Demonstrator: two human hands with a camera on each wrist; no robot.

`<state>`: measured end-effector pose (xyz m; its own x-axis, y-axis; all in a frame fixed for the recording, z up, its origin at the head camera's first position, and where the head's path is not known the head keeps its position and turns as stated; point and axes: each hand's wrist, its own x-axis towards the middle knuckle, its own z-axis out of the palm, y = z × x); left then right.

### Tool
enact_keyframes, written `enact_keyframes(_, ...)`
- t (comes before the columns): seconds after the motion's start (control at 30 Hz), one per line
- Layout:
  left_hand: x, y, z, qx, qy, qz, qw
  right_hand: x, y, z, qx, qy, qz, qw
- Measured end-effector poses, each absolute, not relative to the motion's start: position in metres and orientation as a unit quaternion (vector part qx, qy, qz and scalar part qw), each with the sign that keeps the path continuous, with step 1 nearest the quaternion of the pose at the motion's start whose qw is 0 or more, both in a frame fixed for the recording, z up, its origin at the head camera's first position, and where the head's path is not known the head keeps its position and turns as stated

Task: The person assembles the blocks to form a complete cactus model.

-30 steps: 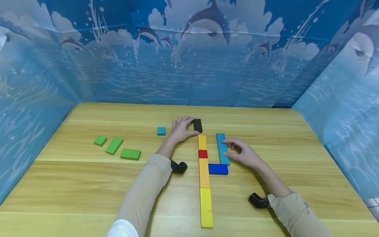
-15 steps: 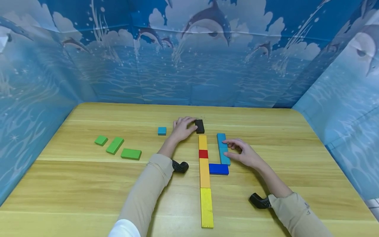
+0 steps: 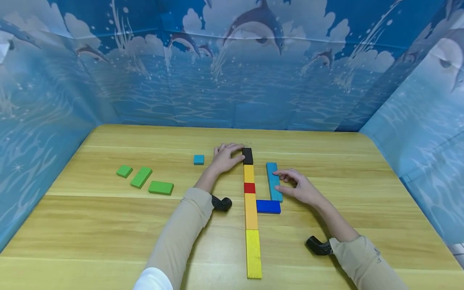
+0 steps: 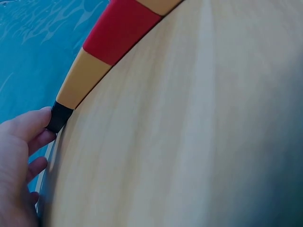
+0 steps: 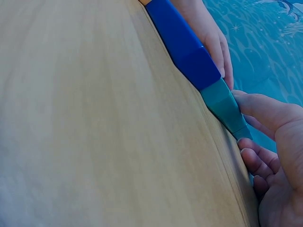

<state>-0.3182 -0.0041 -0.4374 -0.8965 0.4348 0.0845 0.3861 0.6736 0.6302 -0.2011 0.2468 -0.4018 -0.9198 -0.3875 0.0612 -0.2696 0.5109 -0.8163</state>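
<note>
My left hand (image 3: 225, 158) holds a small black block (image 3: 247, 156) by its left side and far end, between thumb and index finger. The black block meets the far end of a straight row: a short orange block (image 3: 249, 173), a red block (image 3: 249, 188), a longer orange block (image 3: 251, 211) and yellow (image 3: 253, 253) nearest. My right hand (image 3: 299, 187) touches two light blue blocks (image 5: 226, 105) laid end to end, thumb on the nearer, index fingertip on the farther. A dark blue block (image 3: 268, 206) lies crosswise between the row and these.
Three green blocks (image 3: 161, 187) lie at the left of the wooden table (image 3: 108, 237). A single light blue square block (image 3: 198, 160) sits left of my left hand. Behind the table hangs a blue dolphin-print cloth (image 3: 217, 92). Black wrist devices (image 3: 319, 245) stick out from both sleeves.
My left hand has shifted the black block right and slightly nearer, so it now lines up with the orange end of the row. My right hand stays in place.
</note>
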Motion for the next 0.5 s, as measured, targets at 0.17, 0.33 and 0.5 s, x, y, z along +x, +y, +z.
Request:
enact_keyframes(0.17, -0.3178, -0.005, -0.4371, 0.23, 0.911, 0.339, 0.038, -0.2011, 0.2469, -0.4017, -0.19, 0.868, -0.455, 0.063)
enact_keyframes(0.33, -0.3172, -0.0056, -0.4372, 0.237, 0.907, 0.347, 0.039, -0.2012, 0.2476, -0.4022, -0.188, 0.87, -0.452, 0.063)
enact_keyframes(0.5, -0.3168, -0.0059, -0.4372, 0.24, 0.905, 0.348, 0.04, -0.2009, 0.2476, -0.4022, -0.187, 0.87, -0.452, 0.063)
